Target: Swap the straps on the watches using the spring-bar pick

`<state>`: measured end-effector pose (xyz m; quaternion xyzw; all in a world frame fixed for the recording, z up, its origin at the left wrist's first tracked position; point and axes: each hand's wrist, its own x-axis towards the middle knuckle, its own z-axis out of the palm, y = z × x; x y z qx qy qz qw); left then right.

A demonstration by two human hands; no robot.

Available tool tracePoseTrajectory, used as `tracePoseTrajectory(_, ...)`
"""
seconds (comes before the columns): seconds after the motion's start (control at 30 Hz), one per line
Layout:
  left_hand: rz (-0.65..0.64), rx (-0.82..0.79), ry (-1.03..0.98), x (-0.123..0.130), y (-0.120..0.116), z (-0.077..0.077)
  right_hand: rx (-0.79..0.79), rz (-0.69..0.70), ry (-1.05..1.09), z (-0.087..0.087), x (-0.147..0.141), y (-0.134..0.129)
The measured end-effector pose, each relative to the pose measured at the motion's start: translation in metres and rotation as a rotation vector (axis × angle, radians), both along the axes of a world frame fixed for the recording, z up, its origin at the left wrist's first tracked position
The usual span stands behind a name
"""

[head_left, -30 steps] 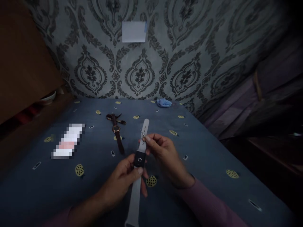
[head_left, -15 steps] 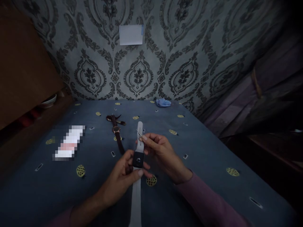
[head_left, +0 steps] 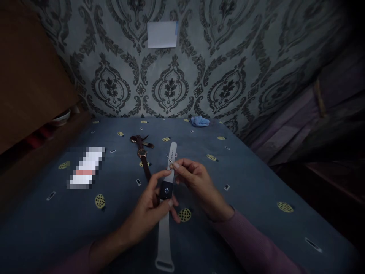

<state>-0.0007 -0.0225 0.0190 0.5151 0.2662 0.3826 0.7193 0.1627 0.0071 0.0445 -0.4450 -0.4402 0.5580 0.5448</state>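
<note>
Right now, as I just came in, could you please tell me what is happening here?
A person holds a white-strapped watch by its dark case in the left hand. The right hand pinches a thin metal piece at the strap; whether it touches is unclear. Farther back lie a brown-strapped watch and a crumpled blue item.

Head camera: worn on the person's head, pointed forward and down.
Blue cloth: looked down on at a slant, from its near side.
Patterned wall: faced almost squarely, farther off.
Left hand, right hand: seen from above and behind, close by, below mid-frame.
Picture edges: bounded by brown wood left, hanging fabric right.
</note>
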Motion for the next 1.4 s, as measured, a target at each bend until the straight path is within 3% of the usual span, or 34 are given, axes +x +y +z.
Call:
tracePoseTrajectory(0.3, 0.066, 0.015, 0.031, -0.003, 0.003, 0.001, 0.208, -0.216, -0.271, 0.016, 0.007, -0.024)
tracePoseTrajectory(0.43, 0.06, -0.032, -0.023, -0.002, 0.003, -0.005, 0.212, -0.209, -0.251, 0.005, 0.009, -0.033)
tracePoseTrajectory(0.67, 0.03, -0.088, -0.025, -0.001, 0.0, -0.015, 0.065, -0.018, -0.001, -0.011, 0.007, -0.036)
tracePoseTrajectory(0.87, 0.006, -0.134, 0.01, -0.001, -0.001, -0.02, 0.056, -0.13, -0.064, -0.02, 0.002, -0.042)
tracePoseTrajectory(1.1, -0.091, -0.17, 0.257, -0.003, 0.001, -0.013, 0.154, -0.075, -0.325, -0.036, 0.004, -0.034)
tracePoseTrajectory(1.27, -0.241, -0.243, 0.434, -0.008, 0.008, -0.004, 0.077, 0.001, -0.251, -0.043, 0.001, -0.03)
tracePoseTrajectory(1.4, -0.244, -0.132, 0.609, -0.017, 0.006, 0.005, 0.033, 0.026, -0.216, -0.044, -0.001, -0.032)
